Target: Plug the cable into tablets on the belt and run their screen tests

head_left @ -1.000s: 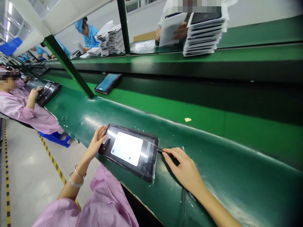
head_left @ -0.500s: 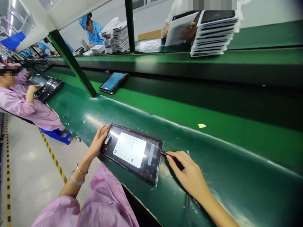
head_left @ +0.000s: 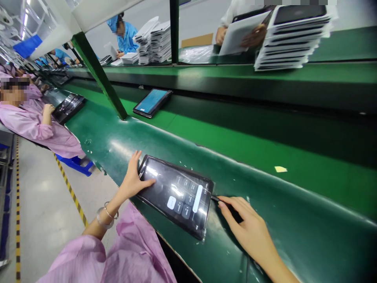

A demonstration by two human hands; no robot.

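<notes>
A black tablet (head_left: pixel 165 192) in clear film lies on the green bench, its screen lit with several grey tiles and a white bar. At its left end is my left hand (head_left: pixel 134 177), fingers stretched out past the edge and the thumb over the screen. Between the fingertips and thumb of my right hand (head_left: pixel 247 220) is the black plug of a cable (head_left: pixel 215 198), at the tablet's right edge. Part of the cable runs beneath my hand, where it is hidden.
Another tablet (head_left: pixel 152 103) with a blue screen sits on the lower green belt. A yellow scrap (head_left: pixel 280 169) lies to the right. A green post (head_left: pixel 100 74) rises from the bench edge. Stacked white-sleeved tablets (head_left: pixel 291 43) and several people are beyond.
My left thumb has moved over the screen, and the white window there has given way to dark tiles. My right hand keeps its pinch on the plug. The view has shifted slightly.
</notes>
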